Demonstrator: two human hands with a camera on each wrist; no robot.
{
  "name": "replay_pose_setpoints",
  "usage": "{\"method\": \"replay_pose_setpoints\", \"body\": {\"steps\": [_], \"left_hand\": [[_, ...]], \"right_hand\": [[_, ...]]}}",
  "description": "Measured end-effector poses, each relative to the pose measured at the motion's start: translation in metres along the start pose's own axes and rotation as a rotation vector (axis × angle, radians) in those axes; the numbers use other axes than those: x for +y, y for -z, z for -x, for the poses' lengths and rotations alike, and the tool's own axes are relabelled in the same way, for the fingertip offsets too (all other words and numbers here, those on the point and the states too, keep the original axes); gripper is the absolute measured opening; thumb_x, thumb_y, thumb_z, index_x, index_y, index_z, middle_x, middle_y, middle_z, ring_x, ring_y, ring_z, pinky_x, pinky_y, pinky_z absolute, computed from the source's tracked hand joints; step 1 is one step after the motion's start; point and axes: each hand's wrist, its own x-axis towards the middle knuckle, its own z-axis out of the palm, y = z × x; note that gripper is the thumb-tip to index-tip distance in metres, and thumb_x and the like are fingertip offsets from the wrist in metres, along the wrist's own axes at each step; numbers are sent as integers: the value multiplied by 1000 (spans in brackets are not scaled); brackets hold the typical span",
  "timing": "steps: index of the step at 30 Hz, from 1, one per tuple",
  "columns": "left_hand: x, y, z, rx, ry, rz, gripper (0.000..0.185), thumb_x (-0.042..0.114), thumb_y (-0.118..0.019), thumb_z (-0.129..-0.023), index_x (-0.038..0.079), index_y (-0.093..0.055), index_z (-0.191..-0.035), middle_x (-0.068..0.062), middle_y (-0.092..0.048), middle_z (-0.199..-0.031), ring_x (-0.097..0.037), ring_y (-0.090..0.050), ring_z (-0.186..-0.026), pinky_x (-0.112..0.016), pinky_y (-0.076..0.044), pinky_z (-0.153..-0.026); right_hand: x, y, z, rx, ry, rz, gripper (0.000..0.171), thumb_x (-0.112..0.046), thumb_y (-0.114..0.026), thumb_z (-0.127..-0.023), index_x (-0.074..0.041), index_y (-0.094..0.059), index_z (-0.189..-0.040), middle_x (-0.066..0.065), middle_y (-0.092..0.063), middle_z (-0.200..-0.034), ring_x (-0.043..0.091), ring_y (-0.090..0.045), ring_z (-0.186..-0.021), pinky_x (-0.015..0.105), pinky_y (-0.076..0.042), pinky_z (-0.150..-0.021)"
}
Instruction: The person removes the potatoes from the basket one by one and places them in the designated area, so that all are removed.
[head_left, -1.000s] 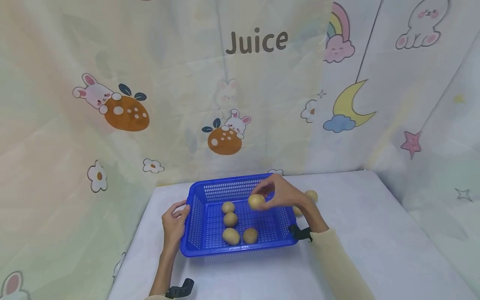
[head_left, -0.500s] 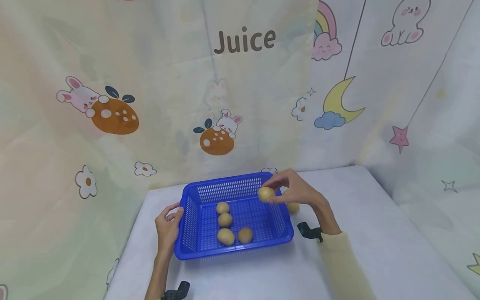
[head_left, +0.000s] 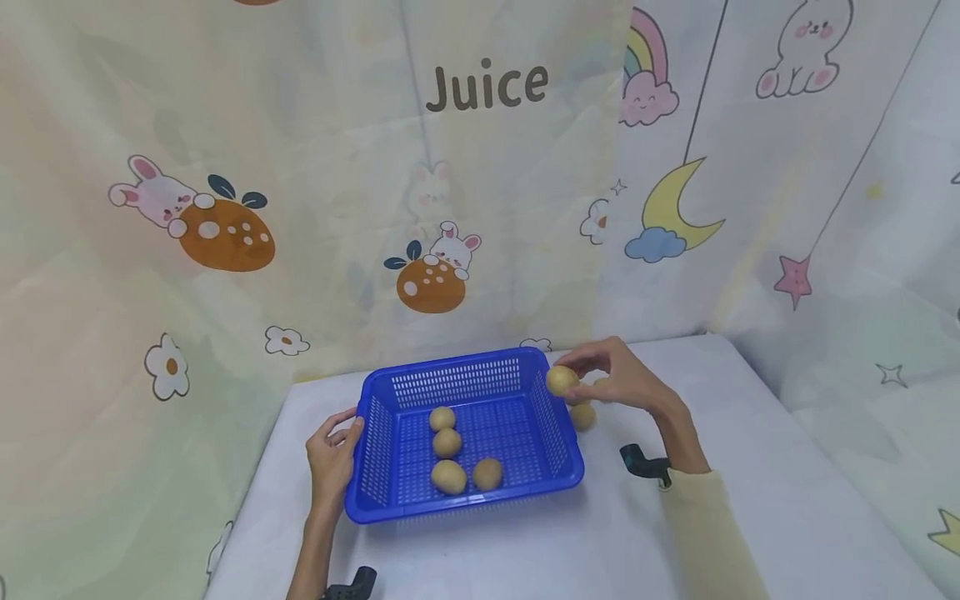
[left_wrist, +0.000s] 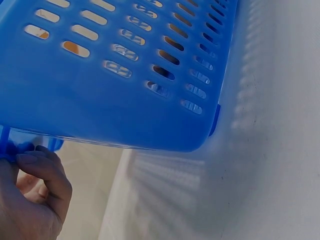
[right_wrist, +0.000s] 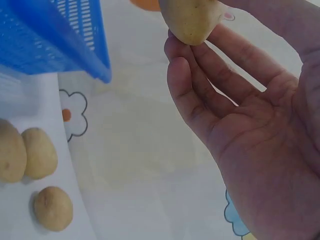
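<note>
A blue plastic basket (head_left: 465, 508) with slotted sides sits on the table. My left hand (head_left: 332, 462) grips its left rim, thumb on top; the left wrist view shows that hand (left_wrist: 35, 190) at the rim, fingers partly hidden. In my right hand (head_left: 618, 375) a yellowish potato (head_left: 562, 381) is pinched between thumb and fingers, raised at the basket's right rim. The right wrist view has this potato (right_wrist: 192, 20) at the fingertips, cut off by the frame's top. Inside the basket lie several potatoes (head_left: 447, 443), towards the left and front.
Beside the basket's right side, a potato (head_left: 582, 417) rests on the white table (head_left: 697, 500), with others partly hidden behind the right hand. The right wrist view shows three loose potatoes (right_wrist: 53, 208) there. A printed cloth backdrop (head_left: 337, 200) hangs behind the table.
My right hand has carried the potato rightward, from above the basket's interior to its right rim. The left hand keeps its grip on the left rim. The head view has shifted slightly.
</note>
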Motion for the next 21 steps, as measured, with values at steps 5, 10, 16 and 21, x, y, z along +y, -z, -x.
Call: {"method": "replay_pose_setpoints", "body": {"steps": [5,10,16,21], "left_hand": [[-1,0,0,4,-5,-3,39,30,-66,-111,4,-69,-141,-19,-82,-103,-3,-74,-68,-19,-59,-64],[-1,0,0,6,2,-10,39,29,-65,-111,4,-68,-141,-19,-82,-104,-3,-73,-69,-19,-59,-65],[0,-1,0,7,3,-11,39,30,-65,-111,5,-69,-141,-22,-82,-108,-3,-74,-69,-19,-59,-65],[1,0,1,11,-3,-7,38,29,-66,-111,4,-70,-140,-21,-82,-106,-2,-73,-69,-19,-58,-65]], "right_hand": [[10,5,10,21,-17,30,38,-13,-87,-90,-10,-80,-127,6,-82,-119,19,-74,-108,46,-61,-99],[18,8,19,48,-50,58,37,-12,-88,-89,-11,-80,-126,6,-83,-120,18,-76,-111,44,-60,-101],[33,13,30,63,-69,97,37,-14,-88,-90,-11,-80,-126,8,-83,-120,16,-77,-108,37,-63,-96],[44,15,39,75,-96,129,39,-15,-91,-88,-11,-81,-125,9,-83,-121,14,-77,-107,38,-64,-95]]}}
